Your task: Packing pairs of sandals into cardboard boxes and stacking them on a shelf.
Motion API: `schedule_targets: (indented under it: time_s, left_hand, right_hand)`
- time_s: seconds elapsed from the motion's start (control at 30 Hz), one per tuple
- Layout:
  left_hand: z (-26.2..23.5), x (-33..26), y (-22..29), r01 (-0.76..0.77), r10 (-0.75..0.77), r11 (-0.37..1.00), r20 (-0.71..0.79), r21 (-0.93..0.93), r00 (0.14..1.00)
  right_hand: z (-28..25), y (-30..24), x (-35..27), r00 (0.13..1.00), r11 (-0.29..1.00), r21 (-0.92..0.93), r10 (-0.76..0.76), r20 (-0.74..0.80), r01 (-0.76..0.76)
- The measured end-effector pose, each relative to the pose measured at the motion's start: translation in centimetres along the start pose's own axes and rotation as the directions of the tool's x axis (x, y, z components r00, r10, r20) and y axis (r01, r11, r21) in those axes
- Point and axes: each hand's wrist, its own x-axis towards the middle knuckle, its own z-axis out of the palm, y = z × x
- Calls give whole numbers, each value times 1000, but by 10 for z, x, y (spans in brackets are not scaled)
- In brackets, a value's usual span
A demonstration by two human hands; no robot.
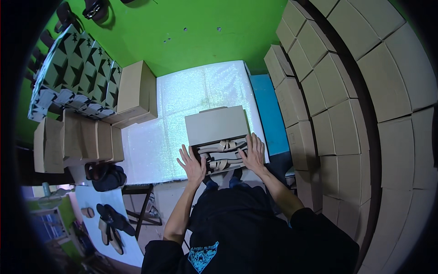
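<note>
An open cardboard shoe box (218,124) lies on the white foam-covered table (182,100), lid flipped back. Inside, a pair of beige strappy sandals (223,154) lies side by side. My left hand (192,163) rests flat, fingers spread, on the box's left edge. Over on the box's right edge my right hand (253,153) also lies flat, fingers apart, touching the sandals' toe ends. Neither hand grips anything.
A tall wall of stacked cardboard boxes (356,105) curves along the right. More brown boxes (134,93) and star-patterned boxes (82,68) stand at the left. Dark sandals (112,223) lie on a white surface at lower left. Behind the table rises a green wall (191,32).
</note>
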Motion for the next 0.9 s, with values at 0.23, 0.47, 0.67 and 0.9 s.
schedule_targets:
  time_s: [0.23,0.47,0.67,0.9]
  left_hand:
    - [6,9,6,30,-32,996,26,88,999]
    - [8,9,4,53,-56,995,34,79,998]
    - [12,8,3,43,-44,998,16,40,999]
    - [13,10,2,50,-50,998,-11,29,999]
  right_hand:
    - [-1,-3,2,998,999,-3,32,53,-32]
    - [-15,-34,66,999,997,-61,-51,-20,49]
    - [-21,-76,206,968,1000,18,18,249,-23]
    - [-21,-70,226,844,982,-79,187,502,-170]
